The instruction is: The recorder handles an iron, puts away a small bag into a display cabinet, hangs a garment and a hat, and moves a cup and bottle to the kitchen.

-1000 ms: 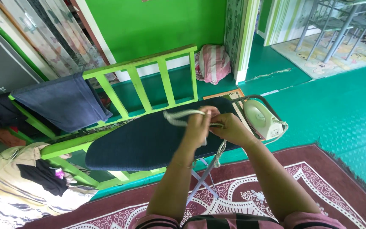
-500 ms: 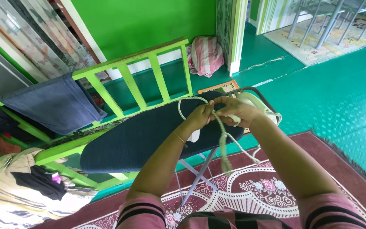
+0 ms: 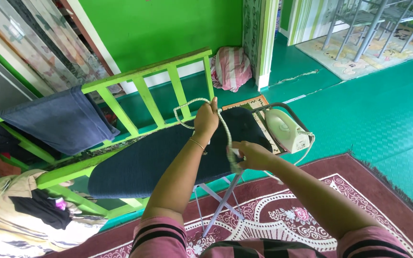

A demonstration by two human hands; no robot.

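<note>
My left hand (image 3: 206, 118) is raised over the dark blue ironing board (image 3: 139, 162) and grips a loop of pale braided cord (image 3: 185, 109). The cord runs down from it to my right hand (image 3: 250, 155), which pinches it lower, near the board's front edge, together with a small white piece I cannot make out. A pale green and white iron (image 3: 287, 130) stands on the metal rest at the board's right end, its cord hanging in a loop beside it.
A bright green wooden rail (image 3: 163, 76) stands behind the board with a dark blue cloth (image 3: 58, 122) draped over it. A heap of laundry (image 3: 20, 215) lies at the left. A striped pink bundle (image 3: 229, 68) sits by the doorway. Red patterned rug (image 3: 311, 191) underfoot.
My hands have drawn apart: the left rose and moved left with the cord loop, the right dropped toward the board's front edge, stretching the cord between them.
</note>
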